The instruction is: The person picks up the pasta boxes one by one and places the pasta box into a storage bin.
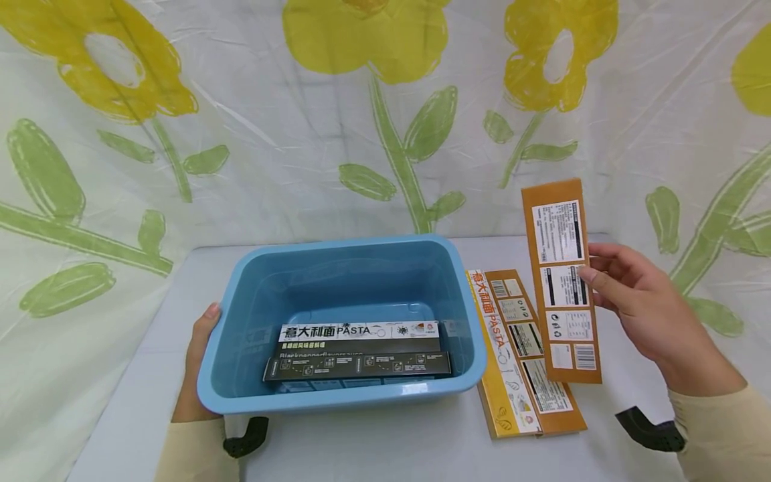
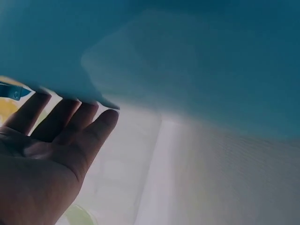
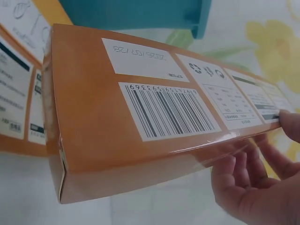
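Note:
My right hand (image 1: 641,308) pinches an orange pasta box (image 1: 563,281) by its long edge, thumb on the labelled face and fingers behind. In the right wrist view the box's barcode end (image 3: 84,122) points away from that hand. On the left, my left hand (image 1: 201,355) touches the outside of a blue plastic basin (image 1: 340,406); the left wrist view shows its fairly straight fingers (image 2: 93,140) against the rim. Black pasta boxes (image 1: 358,367) lie inside the basin near its front wall, one overlapping another.
Right of the basin, a yellow-and-white pasta box (image 1: 506,375) and an orange labelled box face (image 1: 551,395) lie side by side on the white table (image 1: 337,448), partly behind the held box. A flower-printed curtain (image 1: 271,134) hangs behind the table.

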A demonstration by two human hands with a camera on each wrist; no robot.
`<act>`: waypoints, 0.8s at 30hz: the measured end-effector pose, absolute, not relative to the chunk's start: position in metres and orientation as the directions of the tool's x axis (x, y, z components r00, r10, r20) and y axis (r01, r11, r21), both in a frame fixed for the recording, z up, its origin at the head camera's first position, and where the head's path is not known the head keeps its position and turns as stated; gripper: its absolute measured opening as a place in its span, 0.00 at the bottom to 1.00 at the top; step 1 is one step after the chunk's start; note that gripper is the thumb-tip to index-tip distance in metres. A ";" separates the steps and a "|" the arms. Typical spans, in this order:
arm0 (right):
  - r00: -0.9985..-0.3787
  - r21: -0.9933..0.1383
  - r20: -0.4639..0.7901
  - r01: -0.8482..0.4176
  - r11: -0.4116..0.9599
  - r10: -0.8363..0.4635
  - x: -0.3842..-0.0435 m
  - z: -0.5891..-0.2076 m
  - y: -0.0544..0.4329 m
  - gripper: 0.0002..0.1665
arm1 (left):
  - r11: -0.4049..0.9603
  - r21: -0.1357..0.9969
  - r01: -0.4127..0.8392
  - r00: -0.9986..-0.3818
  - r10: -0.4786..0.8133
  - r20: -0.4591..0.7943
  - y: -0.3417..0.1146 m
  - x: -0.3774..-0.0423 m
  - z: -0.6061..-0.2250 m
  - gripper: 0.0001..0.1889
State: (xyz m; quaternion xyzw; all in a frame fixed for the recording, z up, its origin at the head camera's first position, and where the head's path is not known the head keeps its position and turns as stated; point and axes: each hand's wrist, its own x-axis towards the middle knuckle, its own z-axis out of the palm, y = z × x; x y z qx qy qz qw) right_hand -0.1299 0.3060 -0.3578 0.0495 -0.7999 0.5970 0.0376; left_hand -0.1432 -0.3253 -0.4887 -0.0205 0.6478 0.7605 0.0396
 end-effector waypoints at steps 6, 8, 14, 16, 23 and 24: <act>-0.976 -0.975 0.198 -0.205 0.082 -0.091 -0.127 -0.352 0.298 0.24 | -0.045 0.983 -0.178 -0.982 -0.053 -0.180 -0.278 -0.111 -0.428 0.34; -0.970 -0.974 0.219 -0.224 0.039 -0.106 -0.125 -0.350 0.297 0.25 | -0.044 0.981 -0.189 -0.980 -0.050 -0.191 -0.280 -0.112 -0.430 0.37; -0.946 -0.954 0.301 -0.300 -0.027 -0.122 -0.123 -0.343 0.291 0.27 | -0.062 0.974 -0.219 -0.974 -0.048 -0.222 -0.283 -0.114 -0.434 0.38; -0.933 -0.942 0.335 -0.332 -0.046 -0.128 -0.122 -0.340 0.289 0.27 | -0.061 0.973 -0.221 -0.973 -0.047 -0.224 -0.282 -0.113 -0.432 0.37; -0.910 -0.919 0.395 -0.387 -0.079 -0.131 -0.120 -0.334 0.284 0.28 | -0.073 0.971 -0.226 -0.973 -0.020 -0.228 -0.279 -0.115 -0.430 0.38; -0.908 -0.917 0.398 -0.390 -0.079 -0.128 -0.120 -0.333 0.283 0.28 | -0.072 0.970 -0.231 -0.972 -0.019 -0.233 -0.279 -0.115 -0.430 0.38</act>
